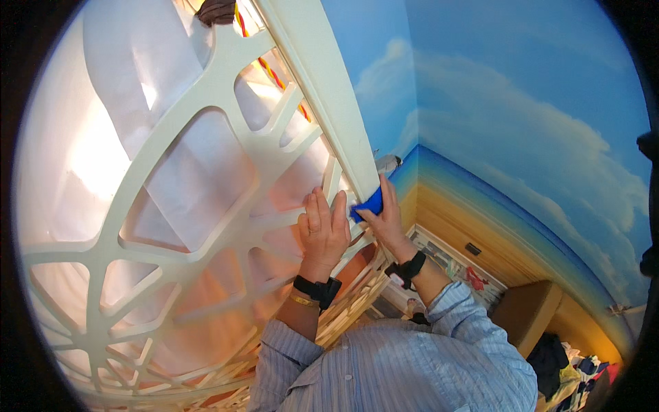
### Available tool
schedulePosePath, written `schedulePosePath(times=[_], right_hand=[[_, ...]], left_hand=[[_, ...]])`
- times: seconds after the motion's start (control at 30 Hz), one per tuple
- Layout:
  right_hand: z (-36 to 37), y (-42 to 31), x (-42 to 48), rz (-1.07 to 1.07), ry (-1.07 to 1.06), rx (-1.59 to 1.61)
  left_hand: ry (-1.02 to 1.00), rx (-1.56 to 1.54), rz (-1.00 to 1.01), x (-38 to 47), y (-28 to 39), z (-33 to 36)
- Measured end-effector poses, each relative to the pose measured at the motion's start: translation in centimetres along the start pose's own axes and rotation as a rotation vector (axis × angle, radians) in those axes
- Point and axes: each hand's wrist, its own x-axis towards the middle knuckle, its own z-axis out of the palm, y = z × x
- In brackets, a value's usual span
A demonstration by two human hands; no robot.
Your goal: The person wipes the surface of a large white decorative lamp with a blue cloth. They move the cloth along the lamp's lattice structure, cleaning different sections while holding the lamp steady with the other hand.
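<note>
A tall white openwork panel (247, 170) with branching ribs fills the left and middle of the head view. Along its right side runs a white edge board (329, 92). My right hand (386, 219) grips a blue cloth (369, 203) against the lower part of that board, thumb on the near side and fingers on the far side. To the left of the cloth, my left hand (323, 226) lies against the panel's ribs with fingers extended, holding nothing. Both wrists wear black bands.
Behind the panel hangs pale sheer fabric (190, 180), with a red and yellow twisted cord (272, 72) near the top. A wall painted with sky and beach (489, 103) stands at the right. At lower right, clothes (566, 371) lie in a brown box-like unit (530, 309).
</note>
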Motion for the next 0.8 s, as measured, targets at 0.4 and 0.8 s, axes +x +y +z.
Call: schedulePosePath(times=[0.4,0.8], right_hand=[[-0.6,-4.1,4.3,-0.231,0.061,-0.112],[-0.3,8.4,-6.4,0.116,-0.153,-0.105]], left_hand=[[0.004,-0.019,-0.016,-0.2,0.0,0.3],[-0.065,-0.001,-0.028,-0.1,0.2,-0.4]])
